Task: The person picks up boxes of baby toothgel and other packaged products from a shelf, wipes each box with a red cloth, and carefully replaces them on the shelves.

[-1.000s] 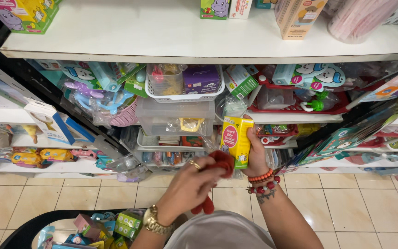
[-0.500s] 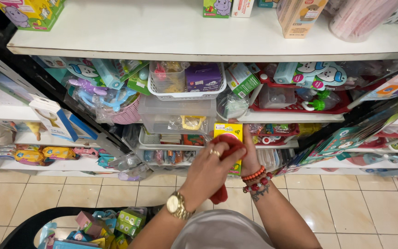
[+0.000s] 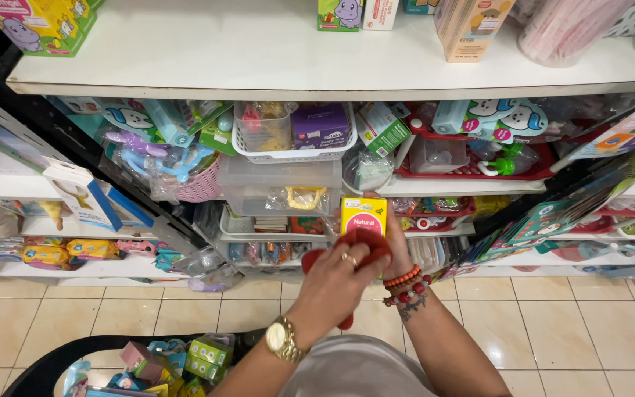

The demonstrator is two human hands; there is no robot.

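1. Red cloth (image 3: 361, 246) bunched under the left hand (image 3: 336, 276), fingers curled down over it, pressed against the lower front of a small yellow box (image 3: 364, 215).
2. Yellow box held upright from behind and from the right by the right hand (image 3: 397, 246), fingers clamped round its edge, thumb side hidden behind the cloth.
3. Both hands close together, touching through cloth and box, raised in front of the middle shelves.
4. On the left wrist, a gold watch (image 3: 282, 340); on one left finger, a ring (image 3: 350, 258); on the right wrist, red and orange bead bracelets (image 3: 406, 287).
5. Just behind the box, clear plastic bins (image 3: 273, 184) with small packets inside; above them, a white basket (image 3: 292, 136) with a purple pack.
6. To the right, a red tray (image 3: 479, 165) of packaged baby items; to the left, a pink basket (image 3: 200, 184) with blue toys wrapped in plastic.
7. Across the top, a broad white shelf (image 3: 259, 59) with cartons at its back edge.
8. Below left, a black shopping basket (image 3: 60, 360) of small colourful boxes, on a beige tiled floor (image 3: 567, 331).
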